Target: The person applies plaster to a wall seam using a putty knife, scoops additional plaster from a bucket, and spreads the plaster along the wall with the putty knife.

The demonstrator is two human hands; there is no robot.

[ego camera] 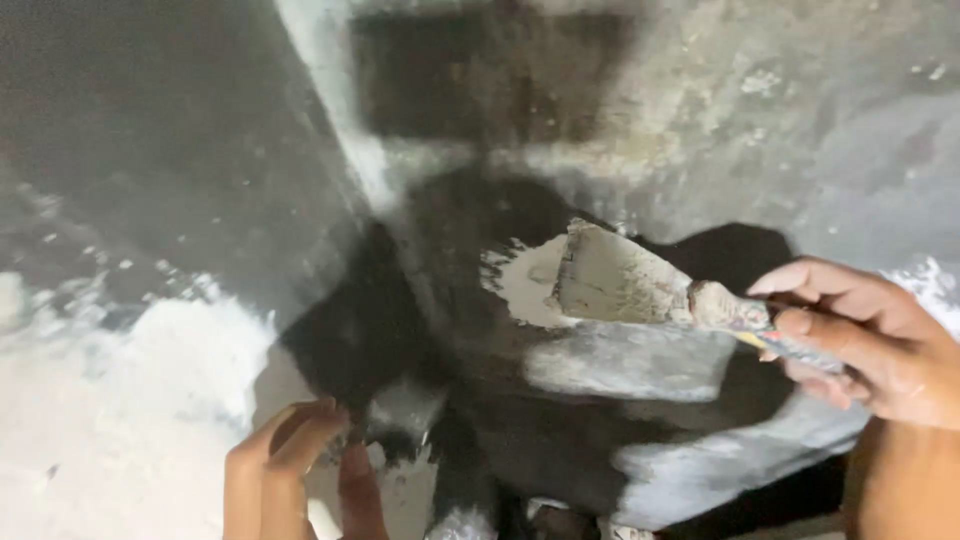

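The right hand (pixel 870 340) is gripping a putty knife (pixel 640 290), pressing white plaster (pixel 520 285) onto a dark grey wall (pixel 180 150). Only a small patch is covered; most remains bare. The left hand (pixel 300 470) is pinching something unclear.

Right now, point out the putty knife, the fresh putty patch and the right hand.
putty knife (pixel 610 280), head view, blade face
putty patch (pixel 522 285), head view, middle of the white smear
right hand (pixel 870 340), head view, fingers

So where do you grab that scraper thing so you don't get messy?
Probably by the handle, coming from the right, as the right hand does. The putty knife has its wide flat blade smeared with white paste and pointing left at the wall; the handle end is narrower.
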